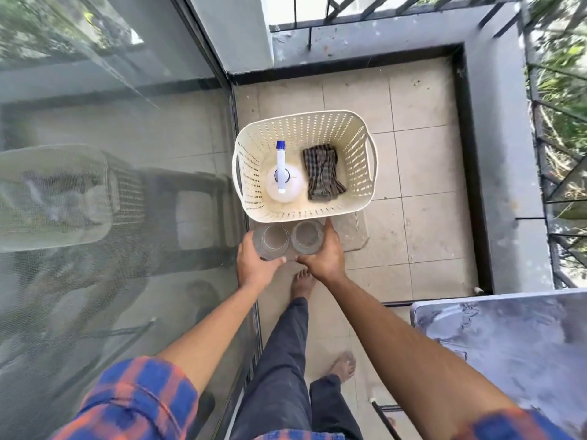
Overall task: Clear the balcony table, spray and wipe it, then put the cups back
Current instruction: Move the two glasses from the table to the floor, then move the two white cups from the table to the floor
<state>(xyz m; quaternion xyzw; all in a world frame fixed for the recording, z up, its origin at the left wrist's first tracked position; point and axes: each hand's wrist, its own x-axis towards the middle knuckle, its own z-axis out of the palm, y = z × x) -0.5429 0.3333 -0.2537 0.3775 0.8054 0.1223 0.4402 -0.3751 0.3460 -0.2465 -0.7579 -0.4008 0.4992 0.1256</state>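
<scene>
clear glass is what the two cups are made of; the left cup (271,242) is clasped by the left hand (255,265), and the right cup (307,237) is clasped by the right hand (325,254). both cups are held side by side, nearly touching, just on the near side of a cream perforated basket (359,144). whether the cups are resting on the surface below the basket or are lifted off it cannot be told. the two hands are close together, thumbs almost meeting between the cups.

inside the basket a white spray bottle (282,182) with a blue nozzle is seen standing at the left, and a dark checked cloth (322,173) is laid at the right, just beside it. the basket is set on a pale low stool (352,236), of which only an edge shows.

the counter (508,350), with a wet, streaked top, is seen at the near right, well apart from the cups. a glass door (111,185) fills the left side, and beige floor tiles (422,173) lie beyond. bare feet and dark trousers are visible below the arms, with checked sleeves at the near edge.
</scene>
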